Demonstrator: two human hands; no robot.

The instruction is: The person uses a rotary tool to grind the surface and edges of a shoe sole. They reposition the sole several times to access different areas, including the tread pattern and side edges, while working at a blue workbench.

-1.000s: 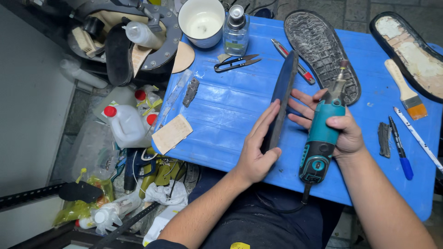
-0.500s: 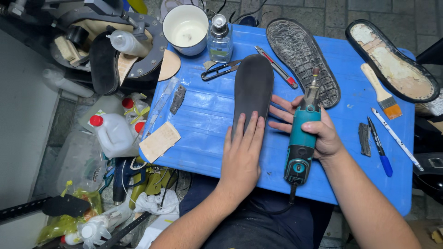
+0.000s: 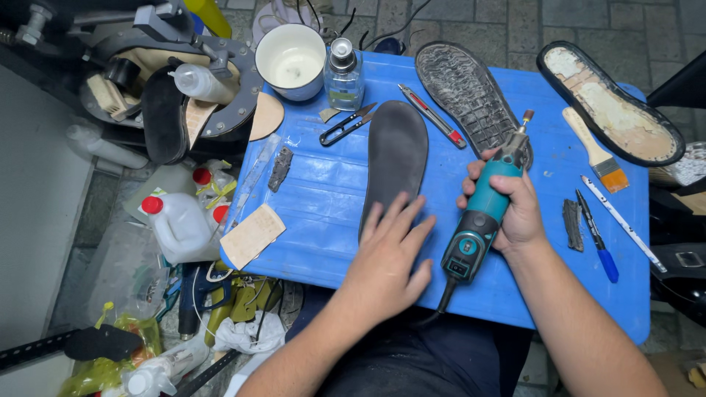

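Head view: left hand [image 3: 386,261] flat, fingers spread, pressing the near end of the dark insole [image 3: 396,163], which lies flat on the blue desk [image 3: 316,213]. Right hand [image 3: 515,213] wrapped around the teal rotary tool [image 3: 485,209]; its cord drops out of sight under the desk edge. Beyond: thread snips [image 3: 347,125], utility knife [image 3: 432,116], treaded outsole [image 3: 471,95]. Vs 0.5 s ago: barely changed, the left hand sits slightly nearer on the insole.
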